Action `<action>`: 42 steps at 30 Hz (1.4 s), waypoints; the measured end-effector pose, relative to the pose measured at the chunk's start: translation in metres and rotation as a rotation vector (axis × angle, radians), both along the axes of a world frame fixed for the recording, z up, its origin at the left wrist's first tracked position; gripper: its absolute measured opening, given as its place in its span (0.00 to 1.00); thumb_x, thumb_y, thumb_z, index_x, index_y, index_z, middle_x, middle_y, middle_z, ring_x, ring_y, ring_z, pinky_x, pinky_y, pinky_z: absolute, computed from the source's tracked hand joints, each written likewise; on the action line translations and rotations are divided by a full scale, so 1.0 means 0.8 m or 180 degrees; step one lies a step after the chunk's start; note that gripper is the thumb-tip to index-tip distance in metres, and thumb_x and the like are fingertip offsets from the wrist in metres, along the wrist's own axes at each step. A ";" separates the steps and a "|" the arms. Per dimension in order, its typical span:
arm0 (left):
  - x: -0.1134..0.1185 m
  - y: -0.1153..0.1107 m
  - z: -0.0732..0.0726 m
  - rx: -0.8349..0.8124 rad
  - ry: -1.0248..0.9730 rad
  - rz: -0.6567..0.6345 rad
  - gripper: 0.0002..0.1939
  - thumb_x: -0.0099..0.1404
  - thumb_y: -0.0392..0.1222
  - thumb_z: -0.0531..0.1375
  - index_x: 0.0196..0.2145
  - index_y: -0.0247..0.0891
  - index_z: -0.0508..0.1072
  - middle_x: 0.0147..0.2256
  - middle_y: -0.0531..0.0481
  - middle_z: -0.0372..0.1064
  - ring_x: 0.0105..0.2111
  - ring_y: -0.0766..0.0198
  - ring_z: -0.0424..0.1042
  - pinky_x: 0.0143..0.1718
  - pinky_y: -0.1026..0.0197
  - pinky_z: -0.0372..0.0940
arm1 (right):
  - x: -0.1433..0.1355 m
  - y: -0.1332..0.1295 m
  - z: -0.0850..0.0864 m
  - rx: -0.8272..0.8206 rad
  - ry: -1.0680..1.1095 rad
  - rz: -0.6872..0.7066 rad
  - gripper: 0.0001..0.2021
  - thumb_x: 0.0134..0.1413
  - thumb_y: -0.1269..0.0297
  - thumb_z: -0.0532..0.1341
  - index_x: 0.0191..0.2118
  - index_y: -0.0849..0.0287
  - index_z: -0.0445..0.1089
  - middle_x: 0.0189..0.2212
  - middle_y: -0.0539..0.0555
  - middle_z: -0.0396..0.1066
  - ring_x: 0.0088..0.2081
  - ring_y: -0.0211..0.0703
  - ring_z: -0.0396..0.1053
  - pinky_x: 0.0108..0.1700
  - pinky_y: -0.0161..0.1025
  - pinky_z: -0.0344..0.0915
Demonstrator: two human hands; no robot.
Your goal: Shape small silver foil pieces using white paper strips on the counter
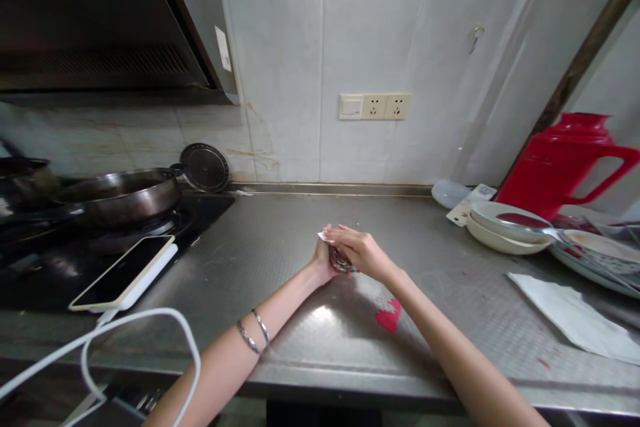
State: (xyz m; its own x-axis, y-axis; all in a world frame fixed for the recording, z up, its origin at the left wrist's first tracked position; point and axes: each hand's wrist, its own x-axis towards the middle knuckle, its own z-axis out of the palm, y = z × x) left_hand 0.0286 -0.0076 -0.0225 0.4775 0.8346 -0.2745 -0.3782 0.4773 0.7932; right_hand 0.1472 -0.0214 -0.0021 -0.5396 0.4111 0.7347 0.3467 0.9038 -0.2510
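My two hands meet over the middle of the steel counter (280,233). In my left hand (324,261) is a small, dark, roundish object (341,260) with a light pattern; its kind cannot be made out. The fingers curl around its far side and are partly hidden. My right hand (361,252) lies over the top of this object, fingers closed together and pointing left. A small white piece (324,236), like tissue or paper, pokes out beneath the right fingertips. Two silver bracelets (254,332) circle my left forearm.
A pan (120,197) stands on the stove at left, near a phone (123,273) with a white cable (165,312). At right are stacked bowls (507,233), a red thermos jug (560,167) and a white napkin (570,313). A red patch (389,317) marks the counter.
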 end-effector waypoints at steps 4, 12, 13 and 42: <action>0.000 0.002 -0.004 0.0076 -0.0058 -0.0204 0.37 0.59 0.68 0.39 0.35 0.32 0.71 0.18 0.43 0.68 0.16 0.54 0.69 0.12 0.61 0.56 | 0.007 0.004 0.003 -0.0096 -0.0091 0.0029 0.16 0.60 0.74 0.53 0.50 0.55 0.69 0.46 0.53 0.74 0.47 0.42 0.71 0.57 0.51 0.62; -0.005 0.008 -0.011 0.0051 -0.0179 -0.0415 0.39 0.58 0.69 0.40 0.34 0.29 0.72 0.21 0.38 0.70 0.19 0.50 0.70 0.13 0.60 0.56 | 0.025 0.003 0.000 0.0182 -0.0337 -0.0450 0.17 0.58 0.75 0.53 0.51 0.56 0.68 0.43 0.55 0.75 0.46 0.45 0.72 0.54 0.49 0.66; -0.006 0.007 -0.010 0.0008 -0.0187 -0.0391 0.39 0.58 0.69 0.40 0.33 0.29 0.71 0.21 0.37 0.70 0.19 0.50 0.70 0.14 0.61 0.56 | 0.028 0.002 0.000 0.0225 -0.0373 -0.0520 0.17 0.58 0.75 0.53 0.51 0.57 0.69 0.44 0.56 0.74 0.46 0.45 0.72 0.53 0.48 0.67; -0.011 0.003 0.011 -0.0437 -0.0717 0.0376 0.32 0.60 0.63 0.45 0.31 0.29 0.72 0.25 0.36 0.72 0.20 0.53 0.71 0.15 0.62 0.57 | 0.043 -0.005 -0.007 0.0128 -0.0111 -0.0978 0.15 0.61 0.70 0.51 0.50 0.58 0.69 0.43 0.58 0.75 0.41 0.45 0.74 0.42 0.39 0.71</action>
